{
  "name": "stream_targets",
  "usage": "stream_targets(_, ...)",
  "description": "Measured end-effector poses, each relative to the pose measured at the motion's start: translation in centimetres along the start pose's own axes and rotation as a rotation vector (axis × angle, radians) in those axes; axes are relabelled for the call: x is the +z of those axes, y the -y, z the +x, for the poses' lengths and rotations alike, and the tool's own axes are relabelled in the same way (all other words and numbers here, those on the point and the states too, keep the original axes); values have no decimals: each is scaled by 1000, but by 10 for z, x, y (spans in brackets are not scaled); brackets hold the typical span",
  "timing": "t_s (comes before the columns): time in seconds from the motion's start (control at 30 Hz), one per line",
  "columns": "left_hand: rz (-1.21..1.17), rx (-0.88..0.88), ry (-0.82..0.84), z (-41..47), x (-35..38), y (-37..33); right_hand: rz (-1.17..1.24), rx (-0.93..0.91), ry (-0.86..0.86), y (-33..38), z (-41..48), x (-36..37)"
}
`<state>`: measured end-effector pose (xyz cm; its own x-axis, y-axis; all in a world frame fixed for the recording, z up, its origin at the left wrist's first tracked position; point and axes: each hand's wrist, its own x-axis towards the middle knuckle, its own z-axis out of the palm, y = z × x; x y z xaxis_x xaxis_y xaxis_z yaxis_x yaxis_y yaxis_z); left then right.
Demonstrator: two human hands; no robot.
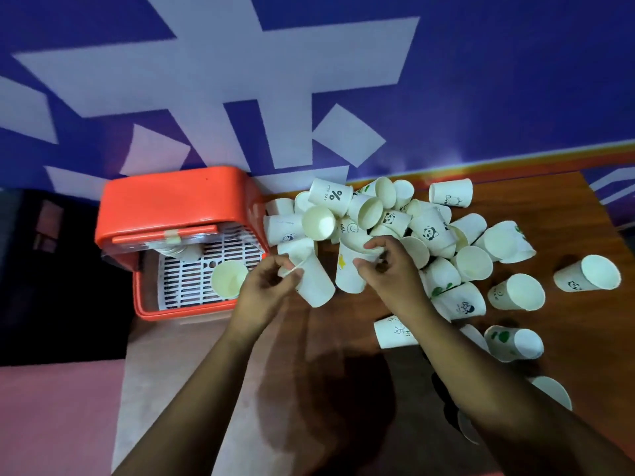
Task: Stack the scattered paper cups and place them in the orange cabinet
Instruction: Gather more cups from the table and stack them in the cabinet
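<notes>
Wooden table (343, 341) against a blue wall (498, 80) with white shapes. Head view: we see cups (429, 231) heaped on the table at 1 o'clock of the hands, with strays on their sides out to 3 and 5 o'clock. Cabinet (165, 201), orange, sits just beside the heap at its 9 o'clock. It is open toward us, with a white rack (192, 283) inside and a lone cup (228, 278) on it. Left hand (264, 286) pinches the rim of a plain cup (316, 286). Right hand (391, 269), at its 3 o'clock, curls its fingers round a star cup (348, 274). Both cups are tilted, side by side, at the heap's near edge. We can't tell if they touch.
</notes>
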<state>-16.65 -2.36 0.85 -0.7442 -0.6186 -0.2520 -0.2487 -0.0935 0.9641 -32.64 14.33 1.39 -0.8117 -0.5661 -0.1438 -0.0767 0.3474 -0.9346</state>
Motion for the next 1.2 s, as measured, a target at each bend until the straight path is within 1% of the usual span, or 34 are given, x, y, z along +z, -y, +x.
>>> stream_targets(0.07, -81, -23, -77, -18, -27, -2, 48, 29, 73, 14, -4, 18)
stream_targets(0.13, -137, -22, -204, -32, -58, -1, 45, 31, 125, 25, -9, 37)
stream_targets(0.2, -149, 0, -330, -42, -85, 1, 14, 45, 146, 30, -13, 57)
stream_targets(0.27, -120, 34, -391, -45, -109, 3, 4, 40, 155, 35, -20, 77)
stream_targets(0.4, -19, 114, -359, -38, -128, 8, 11, 39, 165, 40, -35, 105)
stream_targets(0.53, 284, 212, -294, -18, -125, 30, -16, 52, 135, 39, -47, 115)
stream_targets(0.7, 549, 156, -127, 0, -122, 54, -4, 59, 20, 36, -52, 119)
stream_targets(0.77, 591, 152, -65, 6, -126, 60, 25, 66, 2, 39, -49, 124)
stream_targets(0.83, 539, 118, -28, 7, -132, 65, 51, 69, -2, 43, -43, 131)
stream_targets(0.9, 446, 52, -24, 4, -139, 68, 27, 63, 5, 48, -33, 142)
stream_targets(1.03, 136, -141, -100, -6, -149, 64, -87, -18, 54, 61, -23, 173)
stream_targets(1.13, 17, -162, -117, -10, -152, 54, -108, -82, 65, 59, -23, 195)
stream_targets(1.2, -13, -163, -85, -12, -151, 49, -200, -139, 69, 51, -22, 202)
